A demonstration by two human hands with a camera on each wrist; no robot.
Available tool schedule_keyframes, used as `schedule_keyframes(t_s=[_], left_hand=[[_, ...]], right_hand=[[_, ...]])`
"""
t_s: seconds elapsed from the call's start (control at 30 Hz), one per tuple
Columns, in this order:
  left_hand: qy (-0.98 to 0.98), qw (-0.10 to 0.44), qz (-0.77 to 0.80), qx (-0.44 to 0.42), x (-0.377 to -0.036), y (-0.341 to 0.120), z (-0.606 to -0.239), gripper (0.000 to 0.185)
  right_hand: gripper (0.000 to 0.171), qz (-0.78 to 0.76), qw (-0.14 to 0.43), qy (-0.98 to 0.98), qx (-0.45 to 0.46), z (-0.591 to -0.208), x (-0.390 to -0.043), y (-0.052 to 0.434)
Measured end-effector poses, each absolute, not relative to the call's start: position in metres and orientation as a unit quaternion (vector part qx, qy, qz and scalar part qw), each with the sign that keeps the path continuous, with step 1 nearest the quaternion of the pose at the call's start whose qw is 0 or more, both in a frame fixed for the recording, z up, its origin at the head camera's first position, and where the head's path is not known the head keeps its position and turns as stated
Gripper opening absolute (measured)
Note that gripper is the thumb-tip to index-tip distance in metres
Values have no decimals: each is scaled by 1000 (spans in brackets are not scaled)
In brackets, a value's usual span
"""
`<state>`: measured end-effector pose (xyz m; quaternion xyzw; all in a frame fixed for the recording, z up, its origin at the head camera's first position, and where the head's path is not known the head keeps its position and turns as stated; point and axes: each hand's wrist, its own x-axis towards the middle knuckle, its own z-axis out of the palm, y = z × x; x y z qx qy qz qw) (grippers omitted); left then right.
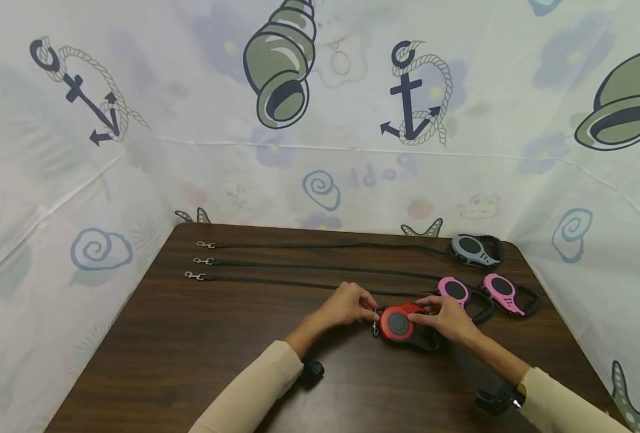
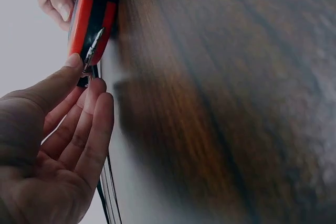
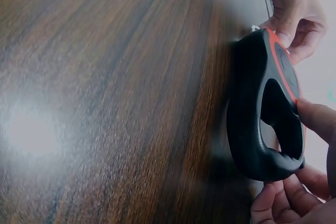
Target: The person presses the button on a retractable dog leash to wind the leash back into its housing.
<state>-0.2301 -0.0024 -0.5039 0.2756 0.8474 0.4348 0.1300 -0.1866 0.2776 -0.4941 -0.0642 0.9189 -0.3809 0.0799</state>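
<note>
So you've got the red leash (image 1: pixel 398 325) lying flat near the front middle of the dark wood surface (image 1: pixel 190 349), and both of your hands are on it. Your right hand (image 1: pixel 446 319) is curled over the case from the handle side; in the right wrist view your fingertips (image 3: pixel 278 203) wrap the black handle loop (image 3: pixel 273 129), so that grip is closed on the leash. Your left hand (image 1: pixel 347 304) sits at the case's left end, and the left wrist view shows your thumb and fingers (image 2: pixel 86 98) pinching the little metal clip (image 2: pixel 92 51) where it comes out of the case. The clip is tiny and partly covered by your thumb, so I can't make out its shape.

Behind your hands are two pink leashes (image 1: pixel 452 290) (image 1: pixel 500 291) side by side, and a grey one (image 1: pixel 473 249) farther back at the right. Three black cords run leftward across the surface, each ending in a metal clip (image 1: pixel 206 245) near the left edge. The nearest cord disappears behind your hands, so which case it belongs to is hard to say.

Both wrist views are blurry over most of the wood. The right wrist view cuts your right hand off at the frame edge. A black wrist strap (image 1: pixel 500 400) shows on your right arm.
</note>
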Motion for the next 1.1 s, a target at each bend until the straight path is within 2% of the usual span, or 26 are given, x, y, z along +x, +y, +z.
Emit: schedule_keyframes(t_s=[0.53,0.87,1.1], left_hand=[[860,89,406,297,-233,-6,-512,16],[861,46,394,318,-232,-37,-508,22],[873,19,374,313,-232,-65,-500,28]], right_hand=[[46,-296,-10,951,-89,-498,-183,284],[45,-249,-95,948,-174,-486,-172,294],[46,-218,-118,947,-203,-479,-171,307]])
